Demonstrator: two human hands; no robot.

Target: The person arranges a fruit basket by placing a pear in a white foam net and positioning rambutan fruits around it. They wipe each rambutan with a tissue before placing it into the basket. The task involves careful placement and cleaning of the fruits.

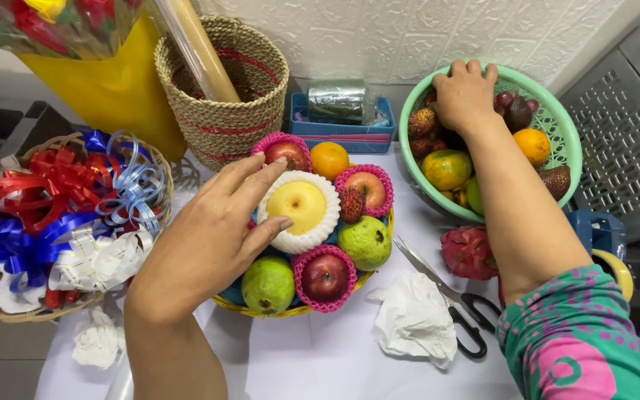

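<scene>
Steadying a pale yellow pear in its white foam net, the left hand lies over the fruit basket, fingers spread and loosely curved, thumb tip and forefinger touching the net's left side; nothing is pinched. The pear sits at the basket's centre, on top of the other fruit. Judged from this pose, good practice is light, even pressure on the net, not the skin, w/ the pear kept upright so neighbours don't roll.

Containers, largest first:
- Wicker tray, far left: heaped w/ red, blue and white ribbon bows.
- Green colander, top right: mixed fruit incl. an orange, a green-orange mango and dark scaly fruit. The right hand reaches in, palm down, fingers bent together over the far rim; whether it grips a fruit cannot be told.
- Woven basket, top centre: holds a roll of clear wrap, tilted.
- Fruit basket: around the pear, three red apples in pink nets, an orange, two green guavas, one rambutan.
- Blue tray at the wall: a wrapped green roll on it.

Loose on the white table: a dragon fruit just below the colander, scissors and crumpled tissue.
</scene>
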